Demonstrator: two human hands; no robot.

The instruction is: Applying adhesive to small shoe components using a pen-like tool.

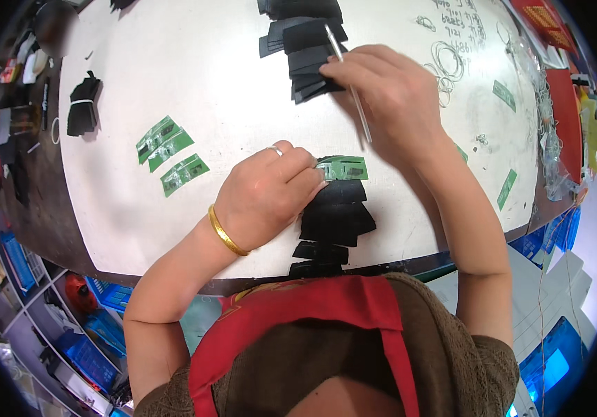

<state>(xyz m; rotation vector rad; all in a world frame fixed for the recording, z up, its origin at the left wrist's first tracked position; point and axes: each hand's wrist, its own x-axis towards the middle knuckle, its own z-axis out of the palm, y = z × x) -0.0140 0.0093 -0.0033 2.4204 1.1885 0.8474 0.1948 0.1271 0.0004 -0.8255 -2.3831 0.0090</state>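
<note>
My left hand [263, 184] is closed, its fingertips pinching the left end of a green strip [354, 168] with a clear cover and a dark mark. That strip lies over the top of a row of overlapping black flat pieces [333, 215] running down to the table's near edge. My right hand [399, 94] holds a thin whitish stick [361, 115] slantwise between its fingers. Its thumb and fingertips touch the lower end of another fanned stack of black pieces [305, 52] at the far middle. What the fingertips grip there is partly hidden.
Several green strips [173, 135] lie left of my left hand, and a few more [507, 189] on the right. A banded black bundle [84, 104] sits at the far left of the white table [201, 90]. Loose rubber bands [446, 62] and handwriting are at the far right.
</note>
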